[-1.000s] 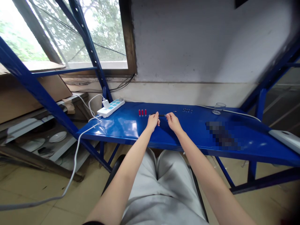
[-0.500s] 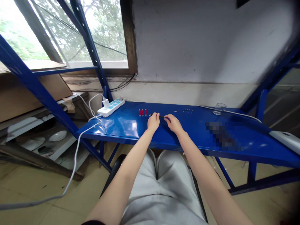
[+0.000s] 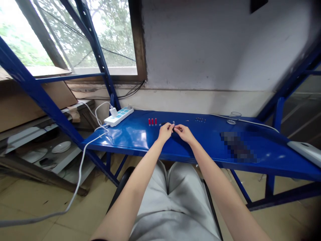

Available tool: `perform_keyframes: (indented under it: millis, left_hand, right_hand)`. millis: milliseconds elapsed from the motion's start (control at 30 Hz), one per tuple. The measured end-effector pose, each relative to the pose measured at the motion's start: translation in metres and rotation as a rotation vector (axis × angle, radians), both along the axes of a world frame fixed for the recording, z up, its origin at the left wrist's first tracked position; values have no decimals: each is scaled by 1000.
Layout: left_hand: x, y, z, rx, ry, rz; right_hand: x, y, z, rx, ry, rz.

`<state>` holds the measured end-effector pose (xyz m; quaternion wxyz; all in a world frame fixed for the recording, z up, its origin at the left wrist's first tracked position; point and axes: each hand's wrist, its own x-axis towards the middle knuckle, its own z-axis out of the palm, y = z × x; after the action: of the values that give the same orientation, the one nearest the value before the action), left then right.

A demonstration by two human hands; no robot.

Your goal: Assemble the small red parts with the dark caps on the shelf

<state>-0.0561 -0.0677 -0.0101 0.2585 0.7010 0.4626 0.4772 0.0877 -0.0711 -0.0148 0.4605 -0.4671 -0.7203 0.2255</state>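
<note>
Grey painted wall (image 3: 205,43) at the back, window (image 3: 115,33) far left, and a glossy blue worktop (image 3: 213,137) running along below, smooth enough to throw the daylight back. Both hands meet near the middle of it. Left hand (image 3: 166,131) seems to have its fingers pinched on a small clear-tipped piece (image 3: 173,123) that pokes up between the two hands. Right hand (image 3: 184,132) has its fingers bunched right beside the left ones; can't tell if they're gripping that piece too. My guess is the hands are this close because the part is tiny and wants steadying. Some slim black rod (image 3: 164,124) shows just past the left hand, held or lying there, no idea.

Left of that, three red cylinders (image 3: 152,122) with clear-looking ends sit in a neat row. On the right some tiny shiny bits (image 3: 200,119) are lined up too, probably spaced so they're easy to find. One thin sliver (image 3: 187,120) lies between those and the hands. Far right there's a round see-through cup (image 3: 233,117), glass or plastic, and far left a white, blocky power strip (image 3: 119,116), plastic by the look of it.
</note>
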Motion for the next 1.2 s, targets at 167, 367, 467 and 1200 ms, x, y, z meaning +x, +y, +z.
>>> perform_keyframes:
  millis: [167,367,467,1200]
  left_hand:
    - [0,-1,2,7,5,-24]
    - [0,0,0,36,20,-1]
    - [-1,0,0,52,22,98]
    - [-1,-3,-1,75,176,151]
  right_hand:
    - [-1,-3,1,-32,-30,30]
    - [0,-2,0,9,-111,-33]
    - [8,9,0,26,-132,-211]
    - [49,84,3,-356,-499,-458]
